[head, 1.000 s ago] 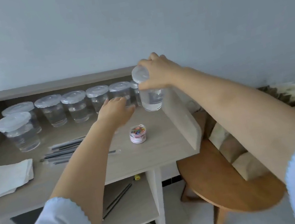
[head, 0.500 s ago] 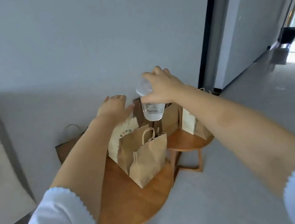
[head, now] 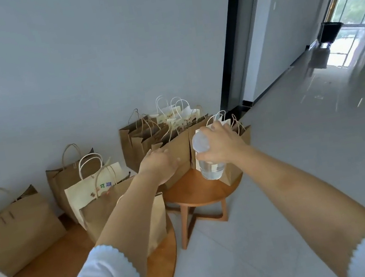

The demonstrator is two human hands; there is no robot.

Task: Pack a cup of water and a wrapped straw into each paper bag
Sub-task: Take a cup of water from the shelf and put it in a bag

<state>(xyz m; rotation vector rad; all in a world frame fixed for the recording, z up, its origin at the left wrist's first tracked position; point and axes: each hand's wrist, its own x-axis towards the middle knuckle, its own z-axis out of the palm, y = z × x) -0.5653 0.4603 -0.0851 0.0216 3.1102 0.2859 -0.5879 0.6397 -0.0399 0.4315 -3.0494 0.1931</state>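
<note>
Gripping a lidded cup of water [head: 211, 169] from above, right hand [head: 222, 144], over the small round table [head: 198, 195] among brown paper bags [head: 174, 154]. Reaching forward, left hand [head: 159, 166], fingers relaxed, holding nothing. Printed on a cream bag [head: 98, 190]: "可期", rest unreadable.

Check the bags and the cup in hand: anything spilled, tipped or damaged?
Nothing stands out. The right hand holds the lidded cup of water tilted, with no visible leak. The paper bags on both round tables stand upright.
</note>
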